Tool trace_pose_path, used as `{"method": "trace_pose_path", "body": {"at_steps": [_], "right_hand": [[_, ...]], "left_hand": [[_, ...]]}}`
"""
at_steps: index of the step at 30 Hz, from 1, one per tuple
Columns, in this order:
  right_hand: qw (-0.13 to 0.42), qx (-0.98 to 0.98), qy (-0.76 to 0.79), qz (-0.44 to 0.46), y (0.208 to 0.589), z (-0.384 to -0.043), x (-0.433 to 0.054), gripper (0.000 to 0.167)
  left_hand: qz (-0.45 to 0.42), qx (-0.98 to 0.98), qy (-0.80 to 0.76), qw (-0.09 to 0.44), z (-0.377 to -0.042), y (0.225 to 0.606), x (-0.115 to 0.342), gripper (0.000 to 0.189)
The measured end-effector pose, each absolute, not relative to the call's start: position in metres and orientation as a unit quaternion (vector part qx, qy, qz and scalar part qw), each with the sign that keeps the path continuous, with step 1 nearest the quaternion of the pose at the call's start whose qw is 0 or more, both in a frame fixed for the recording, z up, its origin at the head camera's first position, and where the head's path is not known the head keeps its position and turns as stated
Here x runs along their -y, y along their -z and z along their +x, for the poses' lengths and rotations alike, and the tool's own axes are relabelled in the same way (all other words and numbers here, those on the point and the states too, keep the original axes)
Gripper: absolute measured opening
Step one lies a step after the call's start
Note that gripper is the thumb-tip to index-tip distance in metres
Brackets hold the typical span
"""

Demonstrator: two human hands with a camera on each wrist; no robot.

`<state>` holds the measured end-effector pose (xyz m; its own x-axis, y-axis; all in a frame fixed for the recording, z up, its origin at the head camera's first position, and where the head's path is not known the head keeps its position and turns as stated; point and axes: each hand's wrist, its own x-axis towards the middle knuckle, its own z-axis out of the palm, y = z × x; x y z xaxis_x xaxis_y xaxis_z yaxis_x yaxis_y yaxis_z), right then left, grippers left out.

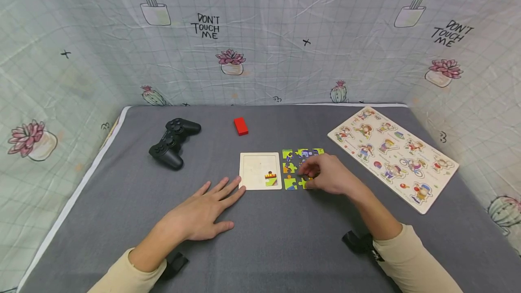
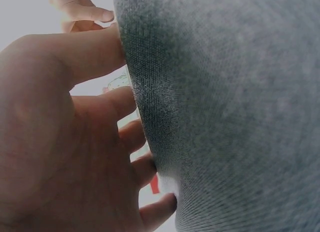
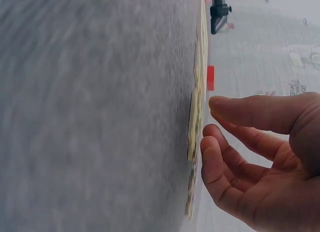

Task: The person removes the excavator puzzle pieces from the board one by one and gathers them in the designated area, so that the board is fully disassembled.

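Note:
A small square wooden puzzle tray [image 1: 253, 166] lies on the grey cloth, with a red, yellow and green piece [image 1: 271, 179] in its lower right corner. Fingers spread, my left hand [image 1: 197, 216] rests palm down on the cloth, its fingertips at the tray's left edge. Beside the tray on the right are several loose jigsaw pieces [image 1: 290, 183], mostly green, laid close together. Over them bends my right hand [image 1: 331, 175], which hides part of the group. In the right wrist view, its thumb [image 3: 250, 111] and bent fingers stand apart, nothing between them, close to the pieces.
A black game controller [image 1: 172, 144] lies at the left, and a red block [image 1: 241, 126] sits behind the tray. At the right lies a large wooden picture board [image 1: 376, 141] set at a slant. A patterned fabric backdrop [image 1: 272, 26] rises behind the table and at its sides.

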<state>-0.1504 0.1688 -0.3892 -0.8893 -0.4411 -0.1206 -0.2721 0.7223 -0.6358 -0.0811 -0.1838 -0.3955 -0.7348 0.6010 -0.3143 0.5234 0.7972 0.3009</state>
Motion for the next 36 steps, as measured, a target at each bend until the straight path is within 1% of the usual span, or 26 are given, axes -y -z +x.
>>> {"method": "trace_pose_path", "body": {"at_steps": [4,11,20,26,30,36], "right_hand": [[0.127,-0.914,0.328,-0.204,0.388,-0.150,-0.156,0.025],[0.099,-0.914,0.306,-0.246,0.385,-0.151,-0.131,0.028],[0.124,-0.915,0.282,-0.259,0.380,-0.154,-0.104,0.029],[0.139,-0.919,0.259,-0.262,0.382,-0.158,-0.097,0.035],[0.147,-0.921,0.250,-0.260,0.383,-0.158,-0.094,0.035],[0.142,-0.919,0.250,-0.270,0.385,-0.158,-0.092,0.033]], "left_hand": [[0.303,-0.926,-0.096,0.202,-0.081,0.396,0.184,0.081],[0.303,-0.926,-0.095,0.205,-0.082,0.397,0.182,0.081],[0.306,-0.925,-0.098,0.204,-0.082,0.398,0.182,0.080],[0.309,-0.924,-0.097,0.201,-0.082,0.398,0.182,0.080],[0.309,-0.924,-0.100,0.201,-0.082,0.397,0.182,0.080],[0.309,-0.924,-0.100,0.202,-0.082,0.397,0.183,0.080]]}}
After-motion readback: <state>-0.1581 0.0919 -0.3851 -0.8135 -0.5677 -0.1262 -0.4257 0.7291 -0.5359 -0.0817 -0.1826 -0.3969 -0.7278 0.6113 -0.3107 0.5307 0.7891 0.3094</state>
